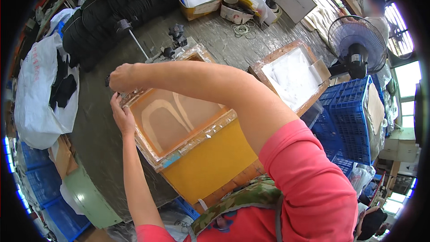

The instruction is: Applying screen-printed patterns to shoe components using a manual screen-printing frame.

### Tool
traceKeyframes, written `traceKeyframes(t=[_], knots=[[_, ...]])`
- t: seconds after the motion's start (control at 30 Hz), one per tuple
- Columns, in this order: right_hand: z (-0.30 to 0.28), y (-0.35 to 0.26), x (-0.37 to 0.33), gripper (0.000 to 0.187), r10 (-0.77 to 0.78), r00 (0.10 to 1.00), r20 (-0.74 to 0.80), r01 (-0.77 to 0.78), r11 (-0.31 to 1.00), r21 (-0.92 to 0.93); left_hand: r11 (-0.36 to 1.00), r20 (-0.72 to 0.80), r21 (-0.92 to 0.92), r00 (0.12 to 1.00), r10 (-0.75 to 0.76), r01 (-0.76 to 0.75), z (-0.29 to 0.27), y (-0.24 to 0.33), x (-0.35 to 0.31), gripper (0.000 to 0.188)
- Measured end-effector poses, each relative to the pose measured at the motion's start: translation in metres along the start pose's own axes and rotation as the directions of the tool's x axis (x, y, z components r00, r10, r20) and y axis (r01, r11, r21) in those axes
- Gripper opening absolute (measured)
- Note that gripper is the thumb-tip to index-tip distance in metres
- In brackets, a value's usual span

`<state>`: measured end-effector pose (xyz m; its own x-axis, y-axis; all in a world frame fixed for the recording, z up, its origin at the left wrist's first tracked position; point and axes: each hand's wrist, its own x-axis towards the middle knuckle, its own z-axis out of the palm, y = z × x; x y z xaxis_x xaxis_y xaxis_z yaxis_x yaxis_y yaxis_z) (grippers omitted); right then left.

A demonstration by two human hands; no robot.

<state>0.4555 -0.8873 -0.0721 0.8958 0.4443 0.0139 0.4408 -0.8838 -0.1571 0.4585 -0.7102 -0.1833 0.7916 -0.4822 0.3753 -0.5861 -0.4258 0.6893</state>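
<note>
While the right hand point(125, 77) curled over, its hold hidden, the left hand point(123, 115) (loosely bent, grip unclear) sat nearer the framed screen point(166, 118) — rightward of both, toward the tabletop's point(96, 130) near edge.

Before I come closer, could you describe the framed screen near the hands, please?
At the dark worktable, find the yellow panel. The framed screen lies just beyond it, near the left hand and right hand. Unlike the white framed panel to the right, its brownish mesh carries a pale arch.
</note>
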Motion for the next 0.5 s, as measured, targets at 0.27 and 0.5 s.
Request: traceKeyframes(t=[0.27, 0.5], knots=[[-0.006, -0.007, 0.005, 0.038, 0.248, 0.969, 0.015, -0.246, 0.953, 0.177, 1.000, -0.001, -0.018, 1.000, 0.026, -0.026, -0.005, -0.011, -0.003, 0.048], [0.012, -0.013, 0.009, 0.026, 0.541, 0.838, -0.077, -0.524, 0.836, 0.166, 1.000, -0.016, 0.003, 1.000, 0.011, -0.011, 0.008, 0.005, 0.006, 0.038]])
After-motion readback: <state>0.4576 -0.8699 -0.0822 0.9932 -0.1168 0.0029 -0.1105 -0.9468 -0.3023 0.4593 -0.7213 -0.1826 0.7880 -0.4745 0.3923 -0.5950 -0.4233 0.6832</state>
